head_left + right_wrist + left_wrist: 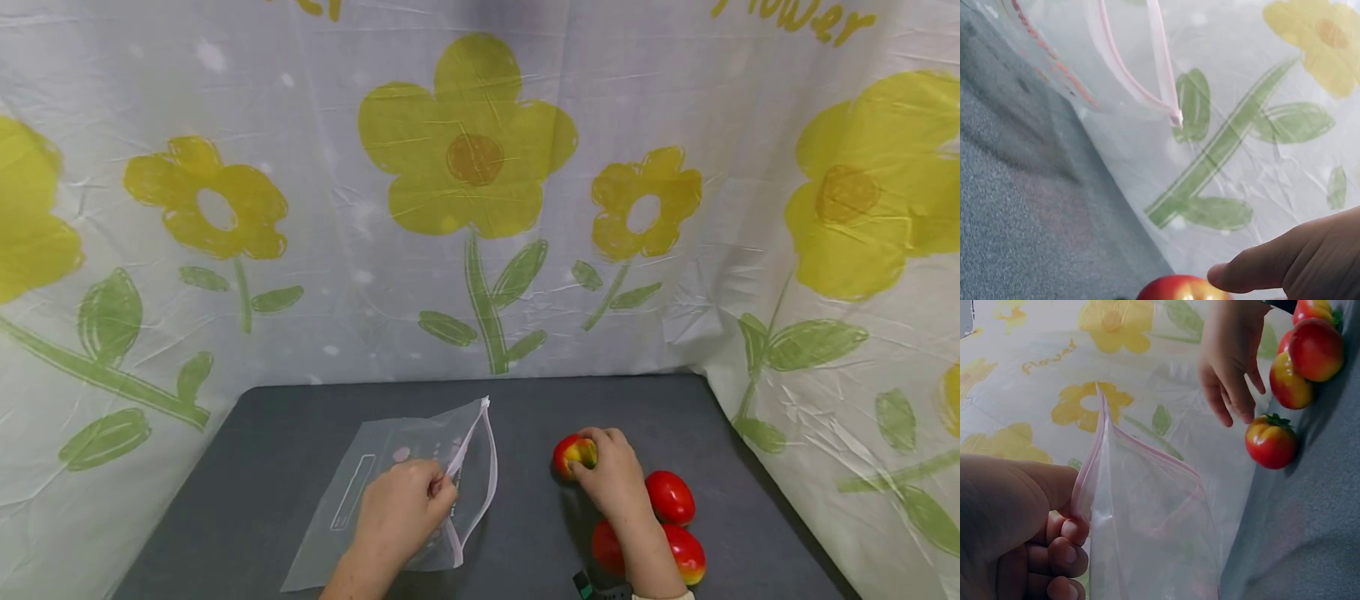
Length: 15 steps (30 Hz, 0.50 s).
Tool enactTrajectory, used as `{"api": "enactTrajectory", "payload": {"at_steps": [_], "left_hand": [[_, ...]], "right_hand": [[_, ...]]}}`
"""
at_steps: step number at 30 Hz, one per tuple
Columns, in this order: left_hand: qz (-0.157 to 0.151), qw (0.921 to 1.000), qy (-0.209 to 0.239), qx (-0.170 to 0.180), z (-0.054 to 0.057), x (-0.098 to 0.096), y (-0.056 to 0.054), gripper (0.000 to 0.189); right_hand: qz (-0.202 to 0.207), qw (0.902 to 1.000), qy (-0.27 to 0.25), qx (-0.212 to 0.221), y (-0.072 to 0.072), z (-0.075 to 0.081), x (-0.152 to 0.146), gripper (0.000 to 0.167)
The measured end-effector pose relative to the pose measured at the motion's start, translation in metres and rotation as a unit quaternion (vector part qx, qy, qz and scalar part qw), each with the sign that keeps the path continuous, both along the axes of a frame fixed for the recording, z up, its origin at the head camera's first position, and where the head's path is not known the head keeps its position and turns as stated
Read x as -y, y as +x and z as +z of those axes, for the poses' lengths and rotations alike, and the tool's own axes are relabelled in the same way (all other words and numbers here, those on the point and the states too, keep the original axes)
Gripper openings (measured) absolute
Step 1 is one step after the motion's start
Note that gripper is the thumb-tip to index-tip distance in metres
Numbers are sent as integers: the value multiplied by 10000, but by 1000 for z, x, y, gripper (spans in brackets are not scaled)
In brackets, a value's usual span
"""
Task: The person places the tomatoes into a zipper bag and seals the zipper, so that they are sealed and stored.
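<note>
A clear zip bag (pixel 390 487) lies on the dark grey table (pixel 300 425), its mouth facing right. My left hand (pixel 442 487) pinches the bag's upper rim (pixel 1088 481) between thumb and fingers and lifts it, so the mouth gapes. To the right, my right hand (pixel 588 454) hovers over a red-and-yellow fruit (pixel 573 454) with its fingers (pixel 1235 400) loosely extended. In the left wrist view they stand just off that fruit (pixel 1270 442). The right wrist view shows my thumb (pixel 1254 269) beside the fruit's top (pixel 1182 289) and the bag rim (pixel 1160 62) beyond.
Three more red fruits (pixel 670 497) lie clustered at the table's right front, beside and under my right forearm. A white sheet printed with yellow flowers (pixel 468 158) hangs behind the table and along its right side. Bare grey table surface lies between the bag and the fruits.
</note>
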<state>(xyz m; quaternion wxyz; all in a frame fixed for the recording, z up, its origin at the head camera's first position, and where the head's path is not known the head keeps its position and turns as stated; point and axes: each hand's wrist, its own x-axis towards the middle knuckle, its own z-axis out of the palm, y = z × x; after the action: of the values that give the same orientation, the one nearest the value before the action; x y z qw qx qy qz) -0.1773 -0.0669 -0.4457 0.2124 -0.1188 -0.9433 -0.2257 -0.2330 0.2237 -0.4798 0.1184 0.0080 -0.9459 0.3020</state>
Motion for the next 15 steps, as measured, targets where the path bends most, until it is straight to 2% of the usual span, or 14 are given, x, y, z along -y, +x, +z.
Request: {"api": "enactTrajectory", "payload": {"at_steps": [6,15], "left_hand": [[-29,10000,-1,-47,0,0,0,34],[-54,9999,-22,-96,1,-1,0,34]], "right_hand": [[272,9992,272,120,-1,-7,0,57],[460,9970,598,176,-2,-14,1,62]]}}
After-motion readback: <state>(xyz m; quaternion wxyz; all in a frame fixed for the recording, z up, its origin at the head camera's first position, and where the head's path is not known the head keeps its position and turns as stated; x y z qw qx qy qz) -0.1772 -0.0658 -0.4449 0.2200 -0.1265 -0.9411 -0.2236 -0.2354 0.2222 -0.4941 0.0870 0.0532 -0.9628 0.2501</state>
